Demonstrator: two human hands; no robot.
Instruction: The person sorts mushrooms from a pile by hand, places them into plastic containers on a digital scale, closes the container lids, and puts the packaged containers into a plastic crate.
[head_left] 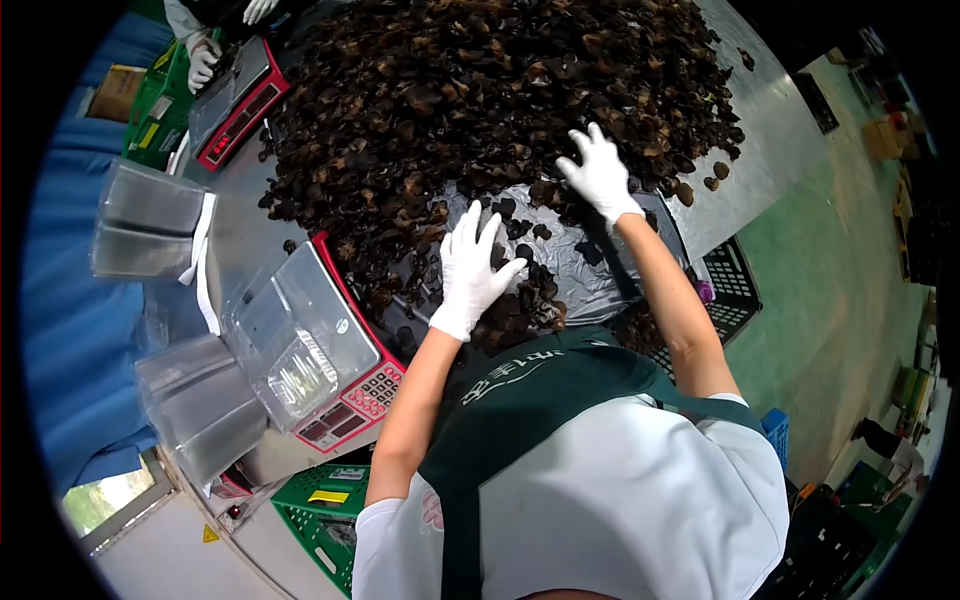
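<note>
Two white-gloved hands of the wearer, both above the table.

Left hand: grip released, fingers spread, over the near fringe of the pile; loose pieces just beside the thumb.

Right hand: grip released, fingers parted, at the pile's near edge, farther from the wearer than the left; contact of the fingertips with the pieces cannot be told.

One large pile of dark brown dried pieces, heaped over the far and middle table, thinning towards the wearer; a few strays at right on bare metal.

One silvery plastic sheet, wrinkled, between the hands and the wearer, pieces scattered on it.

One near scale, red-edged, left of the left hand, clear plastic packaging on its pan.

One far scale, red, display lit; a co-worker's gloved hand beside its pan.

Two clear plastic stacks, at left.

One black crate, slotted, at right.
</note>
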